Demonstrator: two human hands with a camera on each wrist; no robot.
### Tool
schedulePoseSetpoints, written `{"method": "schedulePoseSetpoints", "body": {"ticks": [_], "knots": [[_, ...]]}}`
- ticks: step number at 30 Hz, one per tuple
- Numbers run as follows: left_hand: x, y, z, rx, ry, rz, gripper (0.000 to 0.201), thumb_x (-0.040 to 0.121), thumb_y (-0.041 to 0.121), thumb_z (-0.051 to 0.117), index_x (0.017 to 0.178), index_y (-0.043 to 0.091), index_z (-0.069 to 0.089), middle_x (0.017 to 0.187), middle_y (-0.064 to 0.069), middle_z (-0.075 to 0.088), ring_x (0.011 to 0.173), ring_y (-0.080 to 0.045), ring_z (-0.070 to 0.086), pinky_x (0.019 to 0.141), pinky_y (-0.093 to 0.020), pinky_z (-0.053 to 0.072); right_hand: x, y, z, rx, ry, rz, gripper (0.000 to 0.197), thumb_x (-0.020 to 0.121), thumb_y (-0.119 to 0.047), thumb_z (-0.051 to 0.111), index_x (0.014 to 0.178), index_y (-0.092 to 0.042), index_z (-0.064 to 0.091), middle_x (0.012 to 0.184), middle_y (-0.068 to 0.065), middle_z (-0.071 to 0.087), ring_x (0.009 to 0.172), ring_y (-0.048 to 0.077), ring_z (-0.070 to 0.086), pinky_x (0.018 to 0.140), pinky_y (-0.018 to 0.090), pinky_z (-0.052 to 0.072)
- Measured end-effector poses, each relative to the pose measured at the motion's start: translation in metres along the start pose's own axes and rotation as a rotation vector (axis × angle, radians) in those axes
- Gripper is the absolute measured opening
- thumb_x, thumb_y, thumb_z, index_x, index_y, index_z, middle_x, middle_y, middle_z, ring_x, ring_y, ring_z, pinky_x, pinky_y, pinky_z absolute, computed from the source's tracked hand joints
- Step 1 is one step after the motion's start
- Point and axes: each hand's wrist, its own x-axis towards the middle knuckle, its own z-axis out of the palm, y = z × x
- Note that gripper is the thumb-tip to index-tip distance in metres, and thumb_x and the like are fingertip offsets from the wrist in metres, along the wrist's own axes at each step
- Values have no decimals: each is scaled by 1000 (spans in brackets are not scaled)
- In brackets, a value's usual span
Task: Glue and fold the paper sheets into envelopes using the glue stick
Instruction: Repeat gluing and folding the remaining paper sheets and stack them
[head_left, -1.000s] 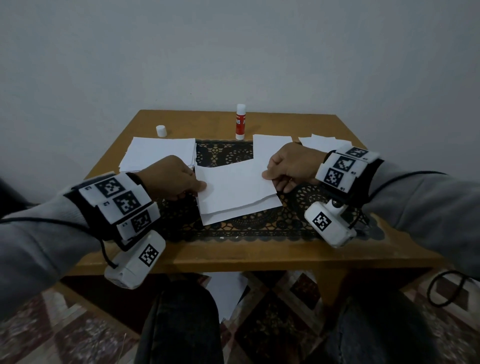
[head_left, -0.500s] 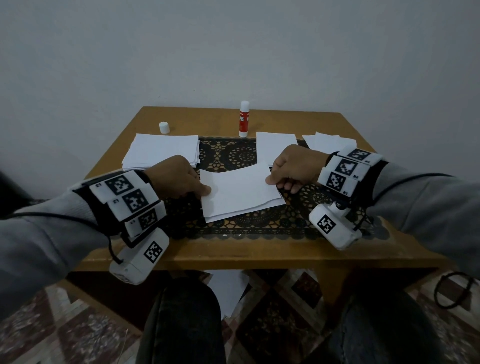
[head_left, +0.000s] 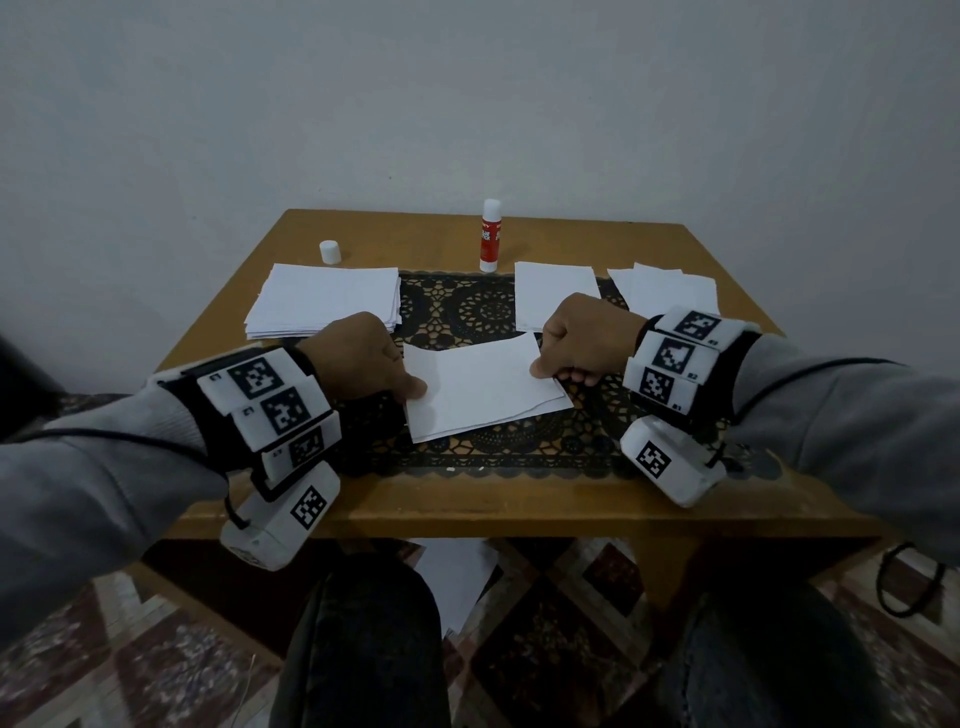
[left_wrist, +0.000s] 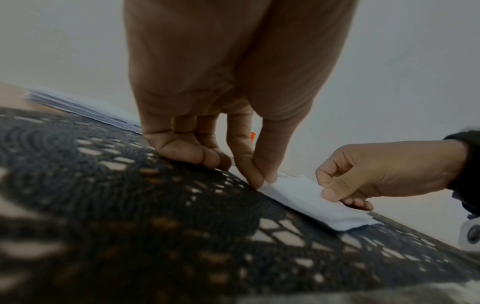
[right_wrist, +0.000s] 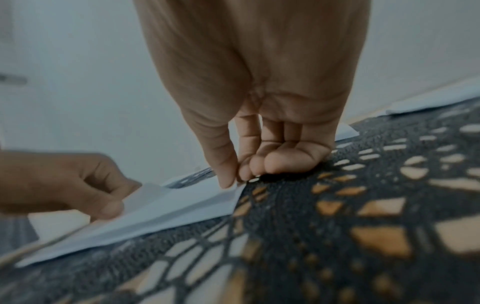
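Observation:
A white paper sheet, folded over on itself, lies on the black lace runner in the middle of the table. My left hand pinches the flap's left edge between thumb and forefinger. My right hand pinches the right edge of the same flap. The top layer stands slightly raised off the lower one. The red and white glue stick stands upright at the back of the table, untouched. Its white cap sits at the back left.
A stack of blank sheets lies at the back left. One folded piece and a small pile of folded papers lie at the back right. The wooden table is small, with a wall close behind. A paper sheet lies on the floor below.
Both hands have brought the top flap down towards the lower layer; the folded paper now looks flatter and shorter. The hands keep their pinch on its two side edges.

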Motion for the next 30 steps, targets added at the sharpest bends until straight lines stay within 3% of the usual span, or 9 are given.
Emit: {"method": "schedulePoseSetpoints", "body": {"ticks": [3, 7, 9, 11, 13, 15, 19, 23, 30], "knots": [[-3, 5, 2, 122, 13, 30, 29, 80, 35, 73, 69, 12, 58, 72, -3, 57, 65, -13, 48, 53, -23, 33, -1, -5, 0, -194, 37, -51, 25, 83, -24, 75, 85, -1, 63, 81, 10, 65, 75, 23, 62, 68, 36, 54], [-15, 10, 5, 379, 137, 173, 46, 86, 43, 64, 116, 15, 45, 118, -11, 52, 103, -25, 49, 78, -32, 42, -19, -16, 8, -501, 153, -216, 25, 91, -29, 61, 105, -9, 55, 110, 10, 57, 106, 27, 54, 77, 34, 45], [-20, 11, 6, 524, 58, 224, 65, 88, 51, 56, 140, 21, 30, 144, -12, 34, 130, -30, 33, 101, -43, 37, -35, -25, 19, -594, 48, -305, 44, 96, -39, 51, 128, -8, 49, 134, 14, 48, 126, 30, 43, 98, 41, 43], [-23, 12, 8, 624, -134, 180, 79, 91, 57, 45, 152, 23, 8, 159, -6, 7, 145, -30, 7, 115, -49, 20, -52, -35, 31, -652, -191, -357, 73, 97, -54, 39, 149, -6, 25, 158, 14, 20, 145, 30, 19, 116, 45, 26], [-23, 11, 8, 632, -288, 123, 80, 95, 57, 35, 152, 21, -6, 160, -3, -11, 147, -26, -10, 118, -50, 8, -61, -38, 40, -691, -364, -375, 88, 95, -63, 29, 154, -5, -2, 162, 12, -9, 149, 26, -5, 122, 43, 10], [-24, 9, 7, 604, -353, 115, 81, 96, 57, 31, 151, 20, -14, 158, -3, -19, 146, -25, -15, 118, -50, 6, -55, -36, 38, -680, -382, -333, 90, 94, -65, 23, 153, -5, -11, 160, 11, -17, 149, 24, -12, 122, 42, 6], [-27, 9, 8, 609, -378, 124, 83, 95, 58, 30, 150, 18, -19, 157, -5, -24, 145, -25, -19, 118, -51, 7, -37, -35, 31, -691, -298, -209, 93, 94, -68, 20, 151, -3, -12, 160, 13, -17, 149, 26, -12, 122, 44, 8], [-27, 8, 9, 610, -388, 122, 83, 96, 57, 29, 149, 16, -20, 156, -6, -26, 145, -26, -19, 118, -48, 6, -49, -42, 46, -675, -394, -356, 88, 95, -65, 22, 152, -7, -14, 159, 10, -21, 148, 23, -16, 122, 38, 1], [-30, 11, 8, 622, -395, 127, 83, 96, 57, 29, 149, 16, -20, 156, -6, -26, 144, -25, -20, 118, -49, 7, -46, -32, 36, -656, -323, -320, 81, 98, -59, 24, 153, -10, -12, 160, 7, -19, 148, 24, -14, 122, 41, 5]]}}
